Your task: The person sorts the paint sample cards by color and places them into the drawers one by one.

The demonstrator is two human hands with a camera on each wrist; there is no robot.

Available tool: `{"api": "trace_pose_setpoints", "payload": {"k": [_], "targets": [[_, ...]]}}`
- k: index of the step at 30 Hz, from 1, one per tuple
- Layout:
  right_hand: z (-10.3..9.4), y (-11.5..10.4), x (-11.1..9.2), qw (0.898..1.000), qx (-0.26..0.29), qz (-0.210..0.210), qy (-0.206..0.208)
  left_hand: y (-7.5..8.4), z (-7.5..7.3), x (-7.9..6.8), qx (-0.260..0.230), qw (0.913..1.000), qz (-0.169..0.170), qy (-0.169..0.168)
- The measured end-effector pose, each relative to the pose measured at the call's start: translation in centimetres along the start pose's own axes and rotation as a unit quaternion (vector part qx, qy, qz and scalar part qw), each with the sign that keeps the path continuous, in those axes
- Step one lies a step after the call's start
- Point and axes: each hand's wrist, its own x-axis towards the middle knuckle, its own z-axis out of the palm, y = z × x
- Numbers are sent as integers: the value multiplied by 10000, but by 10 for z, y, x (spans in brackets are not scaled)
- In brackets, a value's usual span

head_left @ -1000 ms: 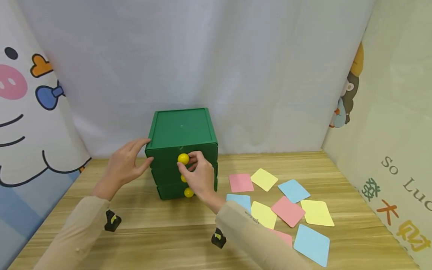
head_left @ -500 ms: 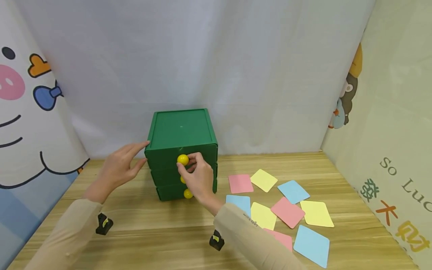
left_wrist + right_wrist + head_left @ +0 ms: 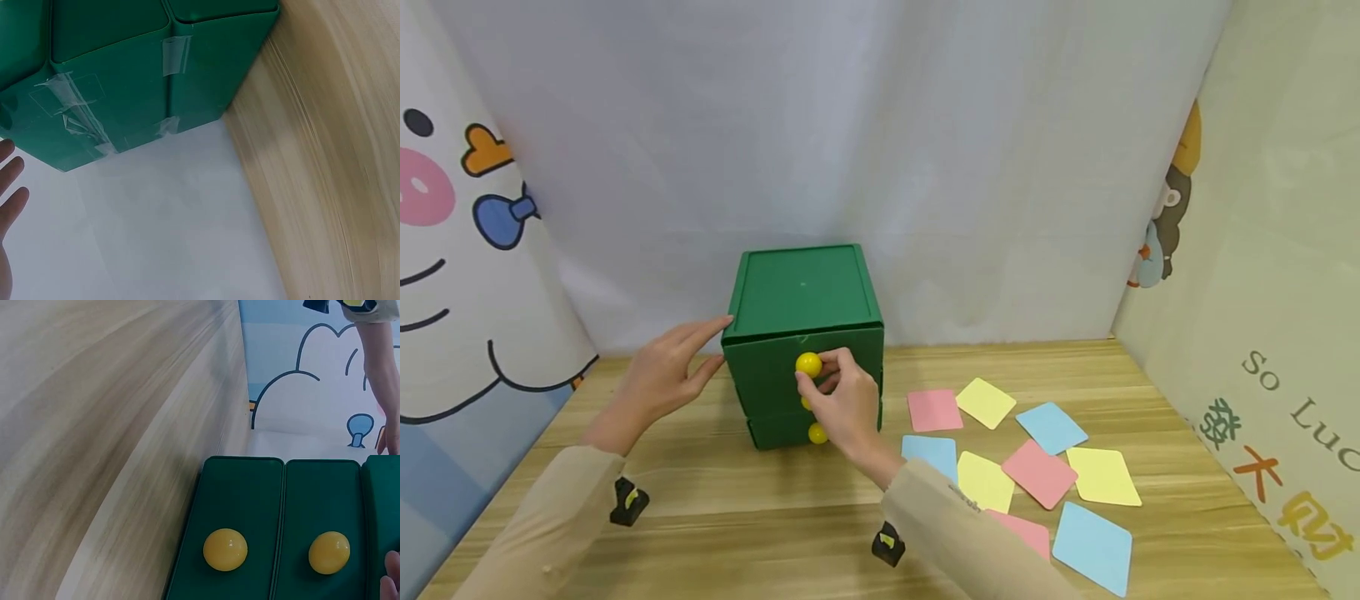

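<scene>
A green three-drawer cabinet stands against the back sheet, each drawer with a round yellow knob. Thumb and fingers of my right hand pinch the top knob. The top drawer sits slightly out, with a dark gap under the cabinet's top edge; in the right wrist view it juts past the lower drawers. My left hand, fingers fairly straight, touches the cabinet's upper left front corner. In the left wrist view, its fingers show beside the taped green side.
Several pink, yellow and blue paper squares lie on the wooden table, right of the cabinet. A white sheet hangs behind it. Printed cartoon panels flank the table. Black wrist cameras sit under both sleeves.
My right hand has drawn the top knob a little toward me, and the top drawer has come out slightly. My left hand has shifted a little left, staying at the corner.
</scene>
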Motion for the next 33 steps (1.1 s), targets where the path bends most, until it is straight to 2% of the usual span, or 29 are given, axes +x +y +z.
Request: {"api": "trace_pose_setpoints", "payload": {"k": [14, 21, 27, 33], "targets": [[-16, -8, -23, 9990, 336, -279, -107, 1, 0, 0, -130, 9999, -105, 27], [-23, -12, -31, 9985, 403, -338, -161, 6, 0, 1, -385, 9981, -478, -77], [-26, -13, -36, 9983, 409, -400, -139, 7, -1, 2, -599, 9959, -664, -95], [-29, -15, -41, 9982, 401, -440, -111, 7, -1, 1, -851, 9913, -978, -216]]}}
